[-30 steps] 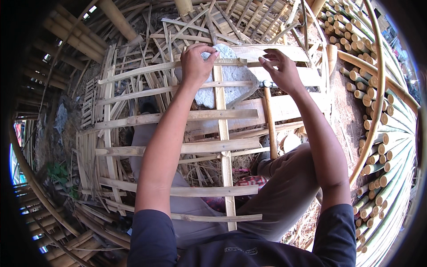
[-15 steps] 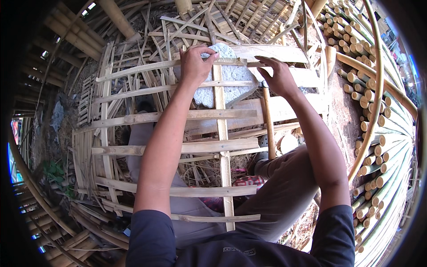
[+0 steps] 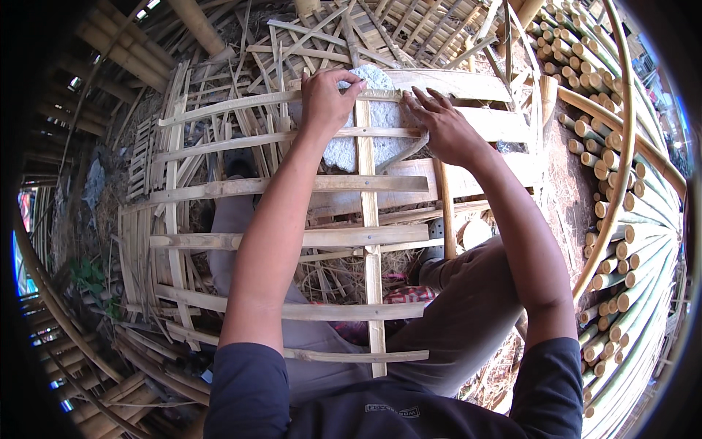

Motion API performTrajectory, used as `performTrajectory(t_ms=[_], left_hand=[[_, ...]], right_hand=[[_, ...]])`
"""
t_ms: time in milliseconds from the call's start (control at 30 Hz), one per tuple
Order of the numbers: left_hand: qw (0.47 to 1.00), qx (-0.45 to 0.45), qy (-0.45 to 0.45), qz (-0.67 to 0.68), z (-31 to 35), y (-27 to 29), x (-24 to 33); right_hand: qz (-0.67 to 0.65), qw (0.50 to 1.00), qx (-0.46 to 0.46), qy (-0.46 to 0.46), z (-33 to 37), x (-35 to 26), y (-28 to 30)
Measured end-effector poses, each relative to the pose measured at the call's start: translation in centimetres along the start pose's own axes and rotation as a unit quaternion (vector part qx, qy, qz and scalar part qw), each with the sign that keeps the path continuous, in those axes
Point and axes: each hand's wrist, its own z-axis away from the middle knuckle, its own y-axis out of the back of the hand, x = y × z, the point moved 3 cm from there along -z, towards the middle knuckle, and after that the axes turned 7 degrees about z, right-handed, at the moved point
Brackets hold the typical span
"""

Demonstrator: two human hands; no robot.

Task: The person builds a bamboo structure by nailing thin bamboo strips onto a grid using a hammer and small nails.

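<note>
A ladder-like frame of split bamboo slats lies across my lap, with several cross slats fixed over an upright slat (image 3: 369, 278). At its far end, my left hand (image 3: 327, 102) rests on the top cross slat (image 3: 248, 102). Its thumb and forefinger are pinched together over the upright slat; anything between them is too small to make out. My right hand (image 3: 447, 130) lies with fingers stretched over the right end of the top slat. A pale rough stone (image 3: 340, 151) sits beneath this end of the frame. Below my right hand a wooden handle (image 3: 447, 219) stands upright, its top hidden.
Wide bamboo boards (image 3: 504, 126) lie behind and right of the stone. A big stack of cut bamboo poles (image 3: 614, 161) fills the right side, with a curved pole (image 3: 618, 183) before it. Woven bamboo panels (image 3: 431, 29) and loose strips lie at the far side.
My right hand has moved left and slightly down onto the slat's end, now covering the metal top of the wooden handle. My left hand keeps its pinch with a slight shift.
</note>
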Motion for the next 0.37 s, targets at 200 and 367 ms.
performTrajectory(t_ms=[200,367], left_hand=[[1.000,-0.005,0.023,0.002,-0.12,-0.33,0.27],[0.999,-0.019,0.037,-0.028,-0.09,-0.24,0.37]], right_hand=[[0.011,0.999,0.002,0.030,-0.11,0.51,-0.61],[0.008,1.000,0.007,0.028,-0.29,0.44,-0.98]])
